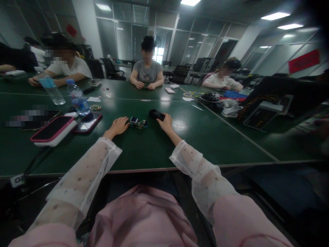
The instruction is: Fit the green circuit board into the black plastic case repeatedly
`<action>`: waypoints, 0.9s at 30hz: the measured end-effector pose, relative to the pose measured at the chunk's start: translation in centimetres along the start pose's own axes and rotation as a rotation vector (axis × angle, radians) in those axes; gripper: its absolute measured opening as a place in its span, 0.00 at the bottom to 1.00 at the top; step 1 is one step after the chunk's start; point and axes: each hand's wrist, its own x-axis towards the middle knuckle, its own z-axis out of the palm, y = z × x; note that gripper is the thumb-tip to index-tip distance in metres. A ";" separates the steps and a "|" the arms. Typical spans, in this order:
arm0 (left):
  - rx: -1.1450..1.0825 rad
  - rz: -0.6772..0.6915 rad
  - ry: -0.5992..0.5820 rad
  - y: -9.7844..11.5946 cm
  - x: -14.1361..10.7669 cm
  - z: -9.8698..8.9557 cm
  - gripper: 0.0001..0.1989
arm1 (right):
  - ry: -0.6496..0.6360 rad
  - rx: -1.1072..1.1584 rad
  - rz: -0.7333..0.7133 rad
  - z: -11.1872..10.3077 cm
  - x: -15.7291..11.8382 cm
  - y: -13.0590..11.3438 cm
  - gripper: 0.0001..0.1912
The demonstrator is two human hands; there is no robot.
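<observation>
On the green table, a small circuit board (138,122) with a little screen lies between my hands. My left hand (119,127) rests palm down at the board's left edge, fingers stretched out; whether the fingertips touch the board I cannot tell. To the right of the board, my right hand (166,122) grips the near end of a black, oblong handheld device (154,114). The device is low over or on the tabletop, and part of it is hidden by my fingers.
At the left are phones (88,122), a pink-edged phone on a white block (55,130) with a cable, and two water bottles (80,101). A tape roll (95,107) lies beyond. Cables (209,98) and a black boxy unit (264,115) stand right. Several people sit across.
</observation>
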 end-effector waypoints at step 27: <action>0.033 0.014 0.041 -0.6 0.5 1.0 0.26 | -0.419 0.150 -0.533 1.7 -4.0 -4.7 0.26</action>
